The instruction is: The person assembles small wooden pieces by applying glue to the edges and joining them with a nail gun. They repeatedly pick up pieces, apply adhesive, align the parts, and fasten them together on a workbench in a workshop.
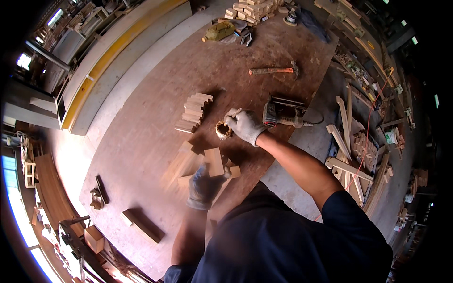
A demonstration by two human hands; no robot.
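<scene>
My left hand (pixel 205 185), in a grey work glove, is closed around a flat light wooden block (pixel 213 161). Other wooden pieces (pixel 181 162) lie just beyond and beside it, partly blurred. My right hand (pixel 246 126), in a pale glove, has its fingers pinched together above the rim of a small round pot (pixel 223 130) with a crusted, yellowish-brown edge. Whatever is in that pinch is too small to make out. Left of the pot, a row of stacked wooden blocks (pixel 194 113) stands on the brown worktable (pixel 155 104).
A cordless drill (pixel 285 117) lies right of my right hand, a hammer (pixel 272 70) farther off. More blocks (pixel 252 10) are piled at the far edge near a yellowish bottle (pixel 219 31). A dark wooden bar (pixel 143 225) lies near left; timber offcuts (pixel 349 155) cover the right side.
</scene>
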